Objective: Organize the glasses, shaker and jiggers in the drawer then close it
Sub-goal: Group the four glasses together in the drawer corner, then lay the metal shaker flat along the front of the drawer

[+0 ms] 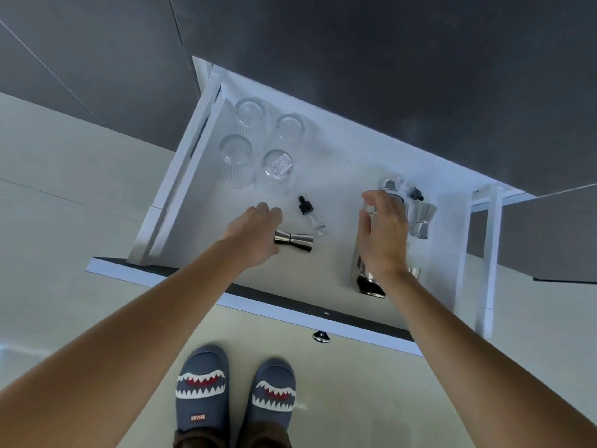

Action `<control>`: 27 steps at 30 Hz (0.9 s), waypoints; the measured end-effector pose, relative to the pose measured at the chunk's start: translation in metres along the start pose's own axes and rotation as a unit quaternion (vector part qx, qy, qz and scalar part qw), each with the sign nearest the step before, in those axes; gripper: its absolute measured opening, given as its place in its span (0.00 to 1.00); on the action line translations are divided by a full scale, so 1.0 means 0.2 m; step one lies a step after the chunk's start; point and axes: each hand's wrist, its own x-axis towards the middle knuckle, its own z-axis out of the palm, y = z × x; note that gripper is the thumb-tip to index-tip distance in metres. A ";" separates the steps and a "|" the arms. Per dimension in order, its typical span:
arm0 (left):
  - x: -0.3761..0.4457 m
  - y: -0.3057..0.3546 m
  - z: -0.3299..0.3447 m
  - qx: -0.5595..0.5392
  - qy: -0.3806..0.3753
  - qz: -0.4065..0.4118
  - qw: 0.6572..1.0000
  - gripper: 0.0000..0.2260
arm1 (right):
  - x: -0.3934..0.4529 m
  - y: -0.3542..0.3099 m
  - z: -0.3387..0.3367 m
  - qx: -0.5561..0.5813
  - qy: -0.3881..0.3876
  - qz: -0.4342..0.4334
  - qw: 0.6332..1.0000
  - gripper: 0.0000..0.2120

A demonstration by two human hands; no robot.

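We see the drawer pulled open, white inside. Far left in it, four glasses stand mouth down in a two-by-two block; the near right one carries a small printed sticker, text too small to read.

Left hand sits over the left end of a jigger, fingers loosely curled; whether it grips the jigger or only touches it we cannot tell. That jigger lies on its side, long axis running left to right across the drawer floor.

Just beyond it a dropper bottle lies flat, black cap pointing to the back of the drawer, barcode label near its base.

Right hand hangs spread open above the shaker, fingers apart, holding nothing. The shaker lies on its side, long axis front to back, cap end toward the back, mostly hidden by the hand.

Right of the hand a second jigger stands upright, beside another dropper.

On the floor, slippers with shark teeth; the left one reads "SHARK".
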 end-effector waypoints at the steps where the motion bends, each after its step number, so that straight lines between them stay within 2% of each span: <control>1: 0.01 0.02 0.03 0.004 -0.005 0.021 1.000 0.24 | -0.02 0.02 -0.01 -0.028 0.027 0.013 0.999 0.15; 3: 0.04 0.04 0.09 0.016 -0.010 0.032 0.999 0.27 | -0.06 0.06 -0.02 -0.073 0.043 0.084 0.993 0.21; 5: 0.07 0.05 0.13 0.014 -0.004 0.020 1.000 0.25 | -0.09 0.11 -0.01 -0.081 -0.004 0.170 0.982 0.29; 7: 0.11 0.06 0.15 -0.005 0.016 0.007 1.000 0.19 | -0.12 0.16 0.00 -0.058 -0.045 0.213 0.974 0.36; 11: 0.17 0.09 0.18 -0.062 0.041 -0.010 0.997 0.11 | -0.13 0.20 -0.02 -0.001 -0.060 0.247 0.967 0.39; 20: 0.36 0.22 0.15 -0.108 0.102 -0.042 0.988 0.13 | -0.09 0.25 -0.03 0.066 -0.129 0.292 0.945 0.46; 27: 0.48 0.29 0.08 -0.122 0.130 -0.040 0.983 0.12 | -0.10 0.29 -0.01 0.104 -0.127 0.292 0.942 0.45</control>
